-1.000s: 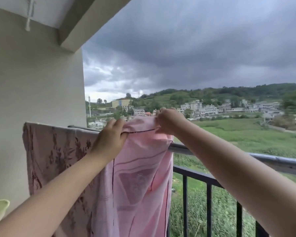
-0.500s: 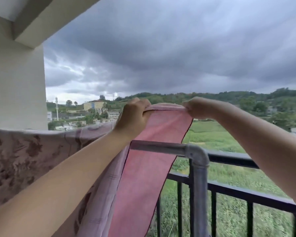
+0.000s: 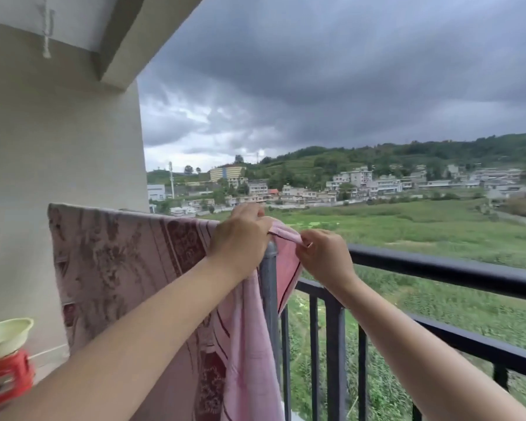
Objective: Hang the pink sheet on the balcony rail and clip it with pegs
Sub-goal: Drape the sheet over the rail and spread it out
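Pink sheet (image 3: 134, 268) edge between both hands

The sheet (image 3: 128, 268) hangs over a rail beside the wall (image 3: 58, 141), draped down to the left of a pipe post (image 3: 269, 287). The left hand (image 3: 240, 238) sits on the sheet above the post; the right hand (image 3: 324, 253) is just right of it, holding the sheet's corner. The railing (image 3: 438, 268) runs off rightward. A bowl (image 3: 3, 335) rests on a stool (image 3: 5, 378) at far left.

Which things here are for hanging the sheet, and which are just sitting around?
For the job:
pink sheet
grey rail pipe
left hand
right hand

Just there:
pale green basin
red stool
black railing
white cord
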A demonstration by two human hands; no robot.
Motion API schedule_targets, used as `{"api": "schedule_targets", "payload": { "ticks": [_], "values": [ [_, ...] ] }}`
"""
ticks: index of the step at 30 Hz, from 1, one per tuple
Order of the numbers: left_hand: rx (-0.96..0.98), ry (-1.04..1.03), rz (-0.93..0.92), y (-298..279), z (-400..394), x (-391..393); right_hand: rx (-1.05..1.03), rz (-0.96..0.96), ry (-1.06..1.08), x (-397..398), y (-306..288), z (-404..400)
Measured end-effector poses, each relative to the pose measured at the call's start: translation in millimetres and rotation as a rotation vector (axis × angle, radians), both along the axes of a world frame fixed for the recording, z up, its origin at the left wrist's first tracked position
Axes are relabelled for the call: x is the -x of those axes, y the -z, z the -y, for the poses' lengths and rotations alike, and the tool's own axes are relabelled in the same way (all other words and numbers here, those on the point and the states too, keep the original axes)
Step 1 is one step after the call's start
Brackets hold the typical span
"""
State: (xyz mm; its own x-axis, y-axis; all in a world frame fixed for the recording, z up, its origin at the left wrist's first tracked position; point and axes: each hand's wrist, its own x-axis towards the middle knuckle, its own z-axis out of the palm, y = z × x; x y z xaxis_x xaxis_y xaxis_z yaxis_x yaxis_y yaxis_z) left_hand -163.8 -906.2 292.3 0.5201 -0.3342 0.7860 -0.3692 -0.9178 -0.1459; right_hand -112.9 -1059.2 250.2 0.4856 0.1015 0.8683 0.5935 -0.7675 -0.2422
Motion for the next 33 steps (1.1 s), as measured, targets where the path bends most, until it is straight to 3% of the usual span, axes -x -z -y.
{"api": "schedule_targets", "payload": {
  "ticks": [3,7,12,16,22,26,29,31,33],
  "values": [
    [0.049,-0.063,0.128,29,-10,21,0.126,0.216,-0.025,16,0,-9],
    [0.328,-0.188,-0.186,60,-22,39,0.207,0.304,-0.047,25,4,-10],
    [0.457,-0.091,-0.322,78,-21,48,0.151,0.259,-0.059,21,10,6],
    [0.319,-0.153,-0.353,77,0,44,0.248,0.224,-0.036,26,11,25],
    [-0.010,0.087,-0.441,94,8,49,0.363,0.080,0.004,33,24,38],
    [-0.025,0.141,-0.285,115,-25,46,0.281,0.160,-0.052,45,52,27],
    [-0.066,-0.045,-0.161,136,-65,38,0.216,0.390,-0.108,65,84,6],
    [-0.083,-0.182,-0.244,150,-98,33,0.296,0.463,-0.143,76,109,-19],
    [-0.067,-0.300,-0.361,169,-136,28,0.441,0.394,-0.166,79,134,-49]
  ]
}}
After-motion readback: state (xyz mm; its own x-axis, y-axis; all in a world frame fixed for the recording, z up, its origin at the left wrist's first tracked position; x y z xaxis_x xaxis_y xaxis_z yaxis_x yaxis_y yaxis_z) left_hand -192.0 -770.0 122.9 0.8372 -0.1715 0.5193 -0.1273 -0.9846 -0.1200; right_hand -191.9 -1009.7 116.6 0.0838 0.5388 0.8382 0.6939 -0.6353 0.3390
